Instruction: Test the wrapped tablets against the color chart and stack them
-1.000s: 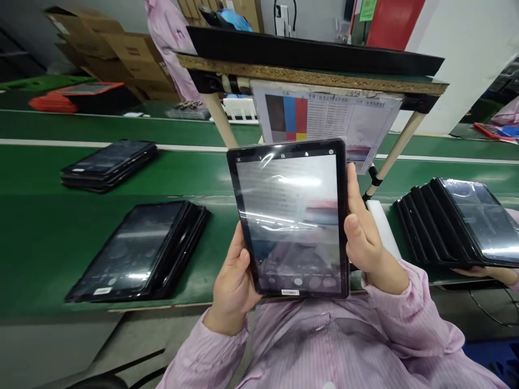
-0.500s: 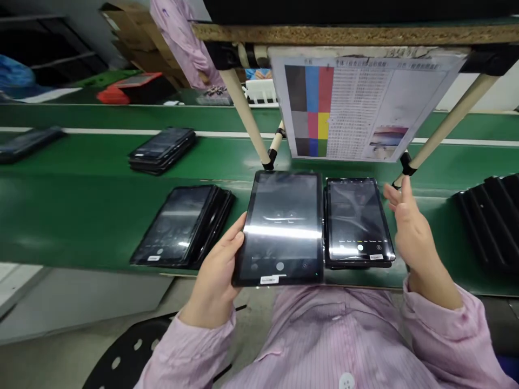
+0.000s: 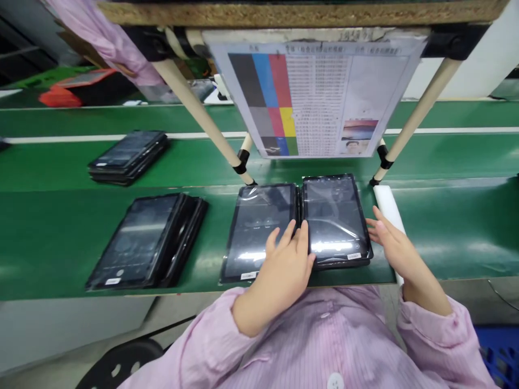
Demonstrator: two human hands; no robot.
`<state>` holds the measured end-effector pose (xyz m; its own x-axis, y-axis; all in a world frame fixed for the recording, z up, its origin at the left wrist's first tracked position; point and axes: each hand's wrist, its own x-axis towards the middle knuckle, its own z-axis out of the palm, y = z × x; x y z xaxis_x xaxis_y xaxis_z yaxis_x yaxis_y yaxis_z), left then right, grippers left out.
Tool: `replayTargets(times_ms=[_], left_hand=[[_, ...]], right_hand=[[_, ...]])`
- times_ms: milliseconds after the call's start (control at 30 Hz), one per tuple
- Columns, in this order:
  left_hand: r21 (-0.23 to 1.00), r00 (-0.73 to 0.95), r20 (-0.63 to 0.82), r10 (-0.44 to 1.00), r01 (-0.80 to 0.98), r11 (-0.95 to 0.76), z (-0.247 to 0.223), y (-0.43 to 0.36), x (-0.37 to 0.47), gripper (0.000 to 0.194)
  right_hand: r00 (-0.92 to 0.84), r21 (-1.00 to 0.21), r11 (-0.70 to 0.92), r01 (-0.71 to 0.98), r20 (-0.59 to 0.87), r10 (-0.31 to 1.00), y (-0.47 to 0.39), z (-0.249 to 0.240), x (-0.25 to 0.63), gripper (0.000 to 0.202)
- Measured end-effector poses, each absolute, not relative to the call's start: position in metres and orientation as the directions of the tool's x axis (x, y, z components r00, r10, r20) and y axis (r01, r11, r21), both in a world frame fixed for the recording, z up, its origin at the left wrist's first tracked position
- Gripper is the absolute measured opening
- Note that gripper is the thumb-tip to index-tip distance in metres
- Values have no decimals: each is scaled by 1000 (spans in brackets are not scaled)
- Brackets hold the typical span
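Observation:
Two dark tablets lie side by side on the green bench before me: a left tablet (image 3: 259, 216) with a white label at its lower edge, and a right tablet (image 3: 334, 210) on top of a stack. My left hand (image 3: 286, 270) rests over the seam between them, fingers apart, touching the left edge of the right tablet and covering part of the left one. Close by the right tablet's other side is my right hand (image 3: 393, 246), its fingers apart and holding nothing. Farther left, more tablets (image 3: 141, 237) lie in an overlapping pile.
A printed colour chart (image 3: 312, 102) hangs from a pipe frame (image 3: 194, 111) above the bench. Another tablet stack (image 3: 127, 154) sits at the back left. A white strip (image 3: 389, 208) lies right of the tablets. Someone in pink sleeves (image 3: 109, 38) is beyond.
The left tablet has been set down on the bench. My left hand has let go of its left edge and moved right, onto the two tablets. The view has shifted right.

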<state>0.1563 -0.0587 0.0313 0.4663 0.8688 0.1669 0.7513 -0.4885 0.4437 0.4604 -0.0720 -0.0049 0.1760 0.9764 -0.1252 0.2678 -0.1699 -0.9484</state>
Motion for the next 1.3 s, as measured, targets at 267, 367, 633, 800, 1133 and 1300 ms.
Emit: replayTargets(times_ms=[267,367,633,800,1133,1300], left_hand=[[846,308,17,951,503,-178,13,-60,165,78],[919,230,-91,969,395,-8,27,-66,162,86],[896,131,-388,912,-179,407,59,-63,176,89],[951,62,-292,954,-85,297,57,-56,156,86],[948,-74,294,953,150,-281,64,-79,155,121],[829,-80,446,891,412,-378,45,-70,148,137]], right_hand=[[100,-946,-134,294,-109,989,-70,30,451,85],[136,-921,-141,362,-98,986,-61,50,454,89],[150,-930,-328,-165,-352,924,-27,30,437,73],[218,-985,-80,-151,-112,969,-54,23,413,101],[46,-952,176,-250,170,984,-52,45,355,103],[-53,-954,-63,-294,-50,997,-35,45,358,112]])
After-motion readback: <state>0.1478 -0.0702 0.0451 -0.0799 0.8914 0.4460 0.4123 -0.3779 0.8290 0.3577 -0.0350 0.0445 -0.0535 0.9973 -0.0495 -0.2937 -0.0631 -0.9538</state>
